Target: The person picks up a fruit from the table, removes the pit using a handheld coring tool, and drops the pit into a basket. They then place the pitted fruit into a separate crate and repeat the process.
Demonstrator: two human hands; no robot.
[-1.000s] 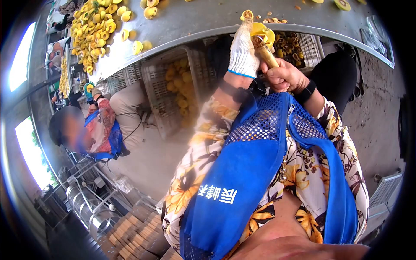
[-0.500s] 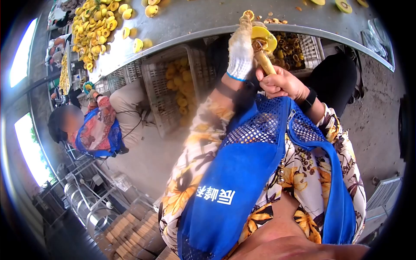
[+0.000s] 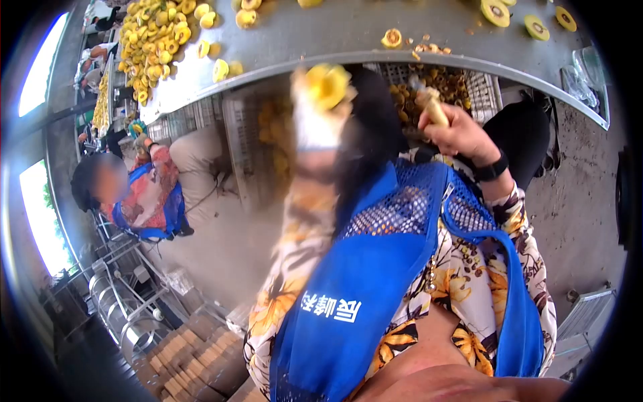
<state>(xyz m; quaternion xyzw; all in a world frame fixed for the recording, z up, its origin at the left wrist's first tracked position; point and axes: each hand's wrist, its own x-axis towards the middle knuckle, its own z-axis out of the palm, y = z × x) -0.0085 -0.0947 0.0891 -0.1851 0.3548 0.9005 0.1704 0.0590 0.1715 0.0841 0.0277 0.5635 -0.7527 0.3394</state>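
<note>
My left hand (image 3: 315, 120), in a white glove and smeared by motion, grips a yellow peach half (image 3: 327, 86) with a hollow in its middle. It is held over the gap between my knee and the crates, below the table edge. My bare right hand (image 3: 462, 134) is wrapped round the pale wooden handle of a pitting tool (image 3: 436, 109); the tool's head is blurred. Under that hand stands a crate (image 3: 487, 94) holding dark brown pits and scraps (image 3: 455, 87). On the table, near the edge, lies a peach half (image 3: 392, 38) with a brown centre, beside small scraps (image 3: 432, 49).
The metal table (image 3: 288, 40) carries a heap of peach halves (image 3: 154, 40) at left and several cut halves (image 3: 495, 12) at right. Another crate (image 3: 234, 147) with yellow pieces stands below. A co-worker (image 3: 144, 194) sits at left. Plastic bags (image 3: 581, 77) lie at the right corner.
My left hand has swung left and down from the table edge with the peach half. The tool in my right hand has come away from the fruit and moved slightly right.
</note>
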